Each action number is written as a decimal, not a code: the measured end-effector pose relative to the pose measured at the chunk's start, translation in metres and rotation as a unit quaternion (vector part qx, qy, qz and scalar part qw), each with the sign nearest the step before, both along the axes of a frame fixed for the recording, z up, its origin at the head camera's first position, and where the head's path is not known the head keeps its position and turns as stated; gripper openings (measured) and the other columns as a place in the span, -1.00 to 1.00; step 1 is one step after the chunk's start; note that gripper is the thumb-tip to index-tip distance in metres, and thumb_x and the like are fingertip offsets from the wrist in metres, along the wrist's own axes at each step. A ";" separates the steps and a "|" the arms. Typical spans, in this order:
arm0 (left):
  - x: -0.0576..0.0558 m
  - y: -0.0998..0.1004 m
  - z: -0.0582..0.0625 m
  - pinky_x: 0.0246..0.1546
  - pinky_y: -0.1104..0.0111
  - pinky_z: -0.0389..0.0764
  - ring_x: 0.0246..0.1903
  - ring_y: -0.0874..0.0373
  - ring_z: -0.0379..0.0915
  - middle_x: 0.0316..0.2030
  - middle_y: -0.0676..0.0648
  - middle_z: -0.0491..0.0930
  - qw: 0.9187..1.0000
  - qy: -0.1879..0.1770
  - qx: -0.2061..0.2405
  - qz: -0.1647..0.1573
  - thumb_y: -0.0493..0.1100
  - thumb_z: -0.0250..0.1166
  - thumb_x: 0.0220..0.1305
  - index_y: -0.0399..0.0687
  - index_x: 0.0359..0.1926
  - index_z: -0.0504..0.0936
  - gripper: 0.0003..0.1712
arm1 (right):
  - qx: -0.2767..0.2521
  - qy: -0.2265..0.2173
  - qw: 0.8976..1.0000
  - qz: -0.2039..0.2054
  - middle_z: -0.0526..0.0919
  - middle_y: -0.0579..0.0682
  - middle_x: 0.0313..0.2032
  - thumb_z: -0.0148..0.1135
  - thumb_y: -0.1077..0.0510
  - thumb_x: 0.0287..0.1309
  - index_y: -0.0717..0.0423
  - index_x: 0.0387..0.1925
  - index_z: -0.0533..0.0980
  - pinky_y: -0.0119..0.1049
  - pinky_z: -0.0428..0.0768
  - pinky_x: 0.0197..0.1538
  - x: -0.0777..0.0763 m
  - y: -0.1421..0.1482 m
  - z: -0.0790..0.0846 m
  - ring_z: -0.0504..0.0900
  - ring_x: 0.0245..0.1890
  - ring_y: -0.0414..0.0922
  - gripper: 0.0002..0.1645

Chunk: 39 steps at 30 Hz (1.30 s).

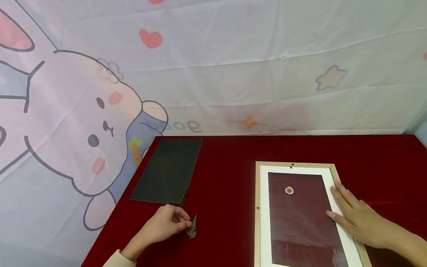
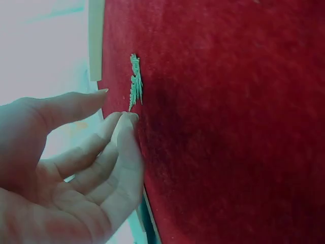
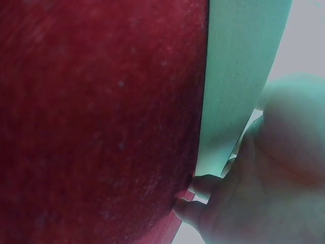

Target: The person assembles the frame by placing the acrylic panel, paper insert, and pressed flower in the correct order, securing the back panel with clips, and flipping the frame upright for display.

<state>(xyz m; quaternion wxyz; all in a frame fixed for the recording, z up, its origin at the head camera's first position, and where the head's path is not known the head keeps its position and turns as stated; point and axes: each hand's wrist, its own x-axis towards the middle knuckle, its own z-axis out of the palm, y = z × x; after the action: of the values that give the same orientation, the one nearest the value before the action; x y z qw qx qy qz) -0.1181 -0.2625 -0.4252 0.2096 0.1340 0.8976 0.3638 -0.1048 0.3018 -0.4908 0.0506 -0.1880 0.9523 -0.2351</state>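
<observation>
My left hand [image 1: 166, 224] hovers over a small pressed fern leaf [image 1: 192, 229] on the red cloth. In the left wrist view, the thumb stands apart from the fingers, and the fingertips are right beside one end of the leaf [image 2: 135, 81]. To the right lies a picture frame [image 1: 258, 222] with a light wood border, a white mat [image 1: 265, 207] and a clear middle. A small pressed daisy [image 1: 289, 190] sits in the upper part of that middle. Along the frame's right side rests my right hand [image 1: 361, 220], fingers extended across the border and mat.
A dark backing panel [image 1: 168, 168] lies at the back left of the red-covered table [image 1: 227, 178]. Behind the table hangs a pale cloth [image 1: 233, 74] with a printed rabbit, hearts and stars.
</observation>
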 end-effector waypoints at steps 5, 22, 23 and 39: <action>0.000 -0.001 0.000 -0.45 0.40 0.60 -0.39 0.11 0.62 -0.34 -0.08 0.75 0.999 -0.032 0.018 0.037 -0.14 0.44 0.37 -0.21 -0.16 0.79 -0.80 | 0.000 -0.001 1.000 0.001 -0.43 0.33 0.67 0.06 -0.05 0.58 0.39 0.64 -0.19 0.71 0.07 0.31 0.001 -0.002 0.003 -0.06 0.58 0.56 0.00; 0.000 0.004 -0.014 -0.59 0.46 0.33 -0.57 0.23 0.31 -0.57 0.03 0.64 0.997 -0.033 -0.009 0.062 0.02 0.52 0.27 -0.04 -0.31 0.82 -0.78 | -0.003 0.006 1.000 0.001 -0.38 0.34 0.68 0.09 -0.05 0.57 0.40 0.64 -0.15 0.69 0.10 0.32 -0.001 -0.002 0.001 -0.03 0.58 0.54 0.00; 0.000 0.005 -0.013 -0.59 0.46 0.31 -0.58 0.23 0.30 -0.58 0.03 0.64 0.998 -0.034 -0.009 0.061 0.01 0.53 0.27 -0.04 -0.32 0.82 -0.78 | -0.003 0.006 1.000 0.001 -0.38 0.34 0.68 0.10 -0.05 0.57 0.40 0.64 -0.15 0.69 0.09 0.32 -0.001 -0.002 0.001 -0.03 0.58 0.54 0.00; -0.002 0.009 -0.014 -0.53 0.46 0.39 -0.53 0.25 0.34 -0.42 -0.02 0.71 0.998 -0.050 0.035 0.016 -0.09 0.41 0.40 -0.09 -0.29 0.76 -0.82 | -0.001 0.003 1.000 -0.005 -0.33 0.39 0.67 0.09 -0.07 0.57 0.40 0.64 -0.14 0.68 0.07 0.35 0.000 -0.001 0.001 -0.10 0.61 0.51 0.00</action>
<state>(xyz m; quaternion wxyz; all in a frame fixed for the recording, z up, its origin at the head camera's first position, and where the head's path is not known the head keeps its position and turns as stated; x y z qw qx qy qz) -0.1204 -0.2532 -0.4395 0.2438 0.1081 0.8749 0.4044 -0.1052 0.3003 -0.4894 0.0460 -0.1843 0.9530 -0.2360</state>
